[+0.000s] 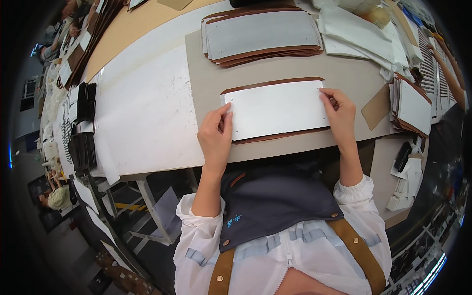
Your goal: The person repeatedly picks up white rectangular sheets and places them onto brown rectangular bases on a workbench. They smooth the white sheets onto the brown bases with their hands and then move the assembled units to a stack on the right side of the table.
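A white rectangular sheet point(278, 110) with small holes near its corners lies over a brown leather-like panel point(282, 135), whose edges show above and below it. My left hand point(215, 129) pinches the sheet's left edge between thumb and fingers. At the opposite end, my right hand point(339, 112) grips the upper right corner, thumb and finger pressed together. Whether the fingers also hold the brown panel is hidden.
Beyond the sheet sits a stack of similar brown-edged white pieces point(260, 34). White packing material point(359, 39) is heaped at the far right. More panels point(413, 105) stand right, near a tan piece point(376, 107). Black bundles point(82, 150) line the left edge. People work nearby.
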{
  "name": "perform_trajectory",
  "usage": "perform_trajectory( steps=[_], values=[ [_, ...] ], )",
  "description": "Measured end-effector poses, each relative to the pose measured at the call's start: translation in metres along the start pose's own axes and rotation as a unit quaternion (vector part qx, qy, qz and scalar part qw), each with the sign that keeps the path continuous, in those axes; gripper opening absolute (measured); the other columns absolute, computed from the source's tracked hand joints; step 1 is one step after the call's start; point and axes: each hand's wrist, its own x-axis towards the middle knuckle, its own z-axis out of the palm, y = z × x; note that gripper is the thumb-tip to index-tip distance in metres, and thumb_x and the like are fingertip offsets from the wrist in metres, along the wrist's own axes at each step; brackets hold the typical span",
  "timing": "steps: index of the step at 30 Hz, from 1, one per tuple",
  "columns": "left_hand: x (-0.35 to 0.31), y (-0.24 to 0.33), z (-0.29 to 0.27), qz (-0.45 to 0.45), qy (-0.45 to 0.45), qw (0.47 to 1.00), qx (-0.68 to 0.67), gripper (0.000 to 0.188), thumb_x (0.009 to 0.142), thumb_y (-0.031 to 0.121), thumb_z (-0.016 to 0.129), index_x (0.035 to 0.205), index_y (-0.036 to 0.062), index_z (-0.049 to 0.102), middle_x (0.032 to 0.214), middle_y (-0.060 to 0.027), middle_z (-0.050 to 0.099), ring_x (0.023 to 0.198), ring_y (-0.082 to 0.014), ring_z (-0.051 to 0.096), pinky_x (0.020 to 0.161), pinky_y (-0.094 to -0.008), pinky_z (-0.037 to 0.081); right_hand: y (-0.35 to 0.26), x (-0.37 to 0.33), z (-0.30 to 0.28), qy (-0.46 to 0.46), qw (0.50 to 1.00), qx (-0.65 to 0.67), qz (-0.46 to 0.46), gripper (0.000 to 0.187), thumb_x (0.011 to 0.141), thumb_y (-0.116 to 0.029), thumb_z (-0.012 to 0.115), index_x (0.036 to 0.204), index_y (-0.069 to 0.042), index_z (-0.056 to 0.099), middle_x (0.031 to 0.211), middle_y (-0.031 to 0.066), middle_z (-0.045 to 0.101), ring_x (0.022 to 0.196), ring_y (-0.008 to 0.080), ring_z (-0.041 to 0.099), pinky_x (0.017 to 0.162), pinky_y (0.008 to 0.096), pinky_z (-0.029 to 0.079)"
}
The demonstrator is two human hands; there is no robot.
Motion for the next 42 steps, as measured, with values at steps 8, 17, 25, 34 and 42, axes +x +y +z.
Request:
perform_trajectory(
  steps=[8, 17, 25, 34, 42],
  values=[
    [0.000, 0.001, 0.000, 0.011, -0.001, 1.000, 0.015, 0.017, 0.094, 0.004, 0.068, 0.109, 0.0029, 0.074, 0.080, -0.0069, 0.063, 0.062, -0.0135, 0.053, 0.059, -0.0277, 0.045, 0.000, 0.001, 0.000, 0.001, 1.000, 0.004, -0.009, 0.015, 0.091, -0.003, 0.069, 0.105, 0.001, 0.073, 0.084, 0.0062, 0.068, 0.064, 0.0113, 0.054, 0.062, 0.0273, 0.047],
    [0.001, 0.000, 0.000, 0.020, -0.002, 1.000, 0.024, 0.018, 0.093, 0.003, 0.068, 0.110, 0.0030, 0.074, 0.080, -0.0070, 0.062, 0.062, -0.0141, 0.053, 0.059, -0.0281, 0.045, 0.001, 0.001, 0.000, 0.000, 1.000, 0.007, -0.009, 0.015, 0.091, -0.003, 0.069, 0.105, 0.001, 0.073, 0.084, 0.0067, 0.069, 0.063, 0.0113, 0.053, 0.061, 0.0276, 0.046],
    [0.000, -0.001, -0.001, 0.031, -0.007, 0.999, 0.037, 0.017, 0.092, 0.004, 0.069, 0.109, 0.0029, 0.073, 0.081, -0.0079, 0.063, 0.062, -0.0151, 0.055, 0.059, -0.0286, 0.046, 0.003, 0.001, 0.001, 0.003, 1.000, 0.015, -0.003, 0.015, 0.091, -0.003, 0.069, 0.105, 0.001, 0.073, 0.086, 0.0068, 0.070, 0.065, 0.0120, 0.055, 0.062, 0.0278, 0.048],
    [0.008, 0.001, -0.008, 0.122, -0.056, 0.978, 0.161, 0.018, 0.090, 0.009, 0.072, 0.107, 0.0061, 0.066, 0.085, -0.0083, 0.066, 0.070, -0.0243, 0.062, 0.061, -0.0364, 0.051, -0.009, 0.003, -0.006, -0.009, 0.982, -0.150, -0.117, 0.011, 0.091, -0.005, 0.068, 0.101, -0.002, 0.070, 0.083, 0.0092, 0.066, 0.077, 0.0227, 0.058, 0.073, 0.0353, 0.049],
    [0.011, -0.003, -0.013, 0.191, -0.052, 0.944, 0.263, 0.022, 0.088, 0.011, 0.074, 0.109, 0.0094, 0.068, 0.087, -0.0067, 0.061, 0.083, -0.0256, 0.059, 0.068, -0.0380, 0.051, 0.003, -0.002, -0.002, 0.023, 0.965, -0.187, -0.184, 0.015, 0.087, -0.006, 0.072, 0.102, -0.006, 0.072, 0.095, 0.0089, 0.060, 0.088, 0.0272, 0.055, 0.079, 0.0384, 0.048]
  ],
)
